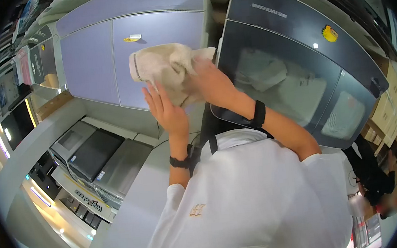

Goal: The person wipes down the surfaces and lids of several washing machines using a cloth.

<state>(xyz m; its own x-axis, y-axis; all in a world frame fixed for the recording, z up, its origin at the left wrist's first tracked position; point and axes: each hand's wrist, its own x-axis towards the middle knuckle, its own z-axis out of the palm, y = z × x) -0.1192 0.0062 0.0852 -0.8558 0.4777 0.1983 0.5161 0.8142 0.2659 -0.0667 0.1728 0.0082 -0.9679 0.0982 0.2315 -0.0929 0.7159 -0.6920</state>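
Observation:
A crumpled beige cloth with a darker stripe near its left end is spread in front of the pale lilac panel. My right hand is at the cloth's right side, its fingers blurred and partly lost in the folds, and it appears to grip the fabric. Below the cloth's lower left edge, my left hand has its fingers stretched out, with the tips touching or very near the fabric. Each wrist wears a black band.
A dark appliance with a glass lid stands close on the right. The lilac double-panel unit carries a small yellow-and-white label. Grey and black machines sit at lower left. Cardboard boxes and another person are far right.

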